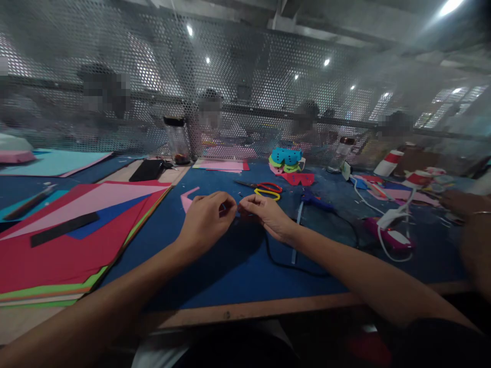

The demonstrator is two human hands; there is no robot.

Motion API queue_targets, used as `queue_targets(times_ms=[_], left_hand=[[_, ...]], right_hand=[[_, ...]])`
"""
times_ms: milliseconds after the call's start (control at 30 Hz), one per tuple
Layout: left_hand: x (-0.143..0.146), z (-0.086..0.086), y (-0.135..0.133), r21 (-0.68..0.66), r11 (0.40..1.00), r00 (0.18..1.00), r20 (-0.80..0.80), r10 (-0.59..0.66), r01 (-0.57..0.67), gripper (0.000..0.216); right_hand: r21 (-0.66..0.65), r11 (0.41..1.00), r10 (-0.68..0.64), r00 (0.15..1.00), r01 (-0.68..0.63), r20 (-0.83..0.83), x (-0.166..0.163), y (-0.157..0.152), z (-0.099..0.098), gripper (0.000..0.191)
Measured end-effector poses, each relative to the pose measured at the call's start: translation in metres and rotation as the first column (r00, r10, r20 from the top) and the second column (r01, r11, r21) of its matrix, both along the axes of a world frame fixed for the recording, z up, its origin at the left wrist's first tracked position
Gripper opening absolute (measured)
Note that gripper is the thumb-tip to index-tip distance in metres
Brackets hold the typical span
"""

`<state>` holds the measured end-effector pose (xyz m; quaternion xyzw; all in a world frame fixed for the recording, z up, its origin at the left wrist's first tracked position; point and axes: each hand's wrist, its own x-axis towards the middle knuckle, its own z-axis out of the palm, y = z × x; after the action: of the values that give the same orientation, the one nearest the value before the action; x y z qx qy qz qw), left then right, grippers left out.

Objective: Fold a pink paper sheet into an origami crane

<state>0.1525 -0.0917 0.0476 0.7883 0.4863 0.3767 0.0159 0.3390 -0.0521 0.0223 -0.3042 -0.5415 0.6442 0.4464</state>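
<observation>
My left hand (208,217) and my right hand (268,215) meet above the blue tabletop (226,276), thumbs and fingers pinched. Whatever lies between the fingertips is too small or hidden to make out. A bent strip of pink paper (186,198) lies just behind my left hand. Beyond my right hand rest scissors (268,191) with red and yellow handles. Right of that hand is a blue glue gun (318,201), a clear stick (294,250) showing beside my forearm. Farther back are stacked blue cut-paper pieces (286,155) with holes and a red one (299,179).
Coloured paper sheets (76,266) are piled at left, a black strip (65,229) on top. Behind are a black flat case (148,170) and a glass jar (177,140). A purple power strip (391,237) with white cables lies right, near another person's arm (475,230). Perforated metal screen (245,66) behind.
</observation>
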Motion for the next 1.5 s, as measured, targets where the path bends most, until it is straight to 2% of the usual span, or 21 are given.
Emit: queue_targets(times_ms=[433,700,967,1200,1500], left_hand=[[-0.0001,-0.0045,0.0029,-0.064,0.996,0.995,0.074,-0.062,0.067,0.01],[0.0004,-0.0038,0.0032,-0.054,0.996,0.995,0.077,-0.065,0.069,0.012],[0.0017,-0.002,0.0021,-0.035,0.998,0.997,0.063,-0.049,0.052,0.013],[0.0012,-0.0024,0.0022,-0.026,0.999,0.996,0.087,-0.033,0.036,0.01],[0.0021,-0.0024,0.002,-0.041,0.998,0.996,0.079,-0.05,0.053,0.009]], right_hand=[[0.008,0.999,0.04,0.998,-0.041,0.054,-0.0001,-0.0028,0.001,0.04],[-0.007,0.998,0.062,0.996,-0.062,0.059,0.0004,-0.0039,0.0031,0.042],[0.045,0.999,0.022,0.997,-0.025,0.074,0.0002,-0.0019,0.0017,0.038],[0.19,0.982,-0.04,0.986,0.009,0.16,0.0011,-0.0022,0.0033,0.036],[0.177,0.984,-0.011,0.987,-0.018,0.161,0.0002,-0.0024,0.0002,0.039]])
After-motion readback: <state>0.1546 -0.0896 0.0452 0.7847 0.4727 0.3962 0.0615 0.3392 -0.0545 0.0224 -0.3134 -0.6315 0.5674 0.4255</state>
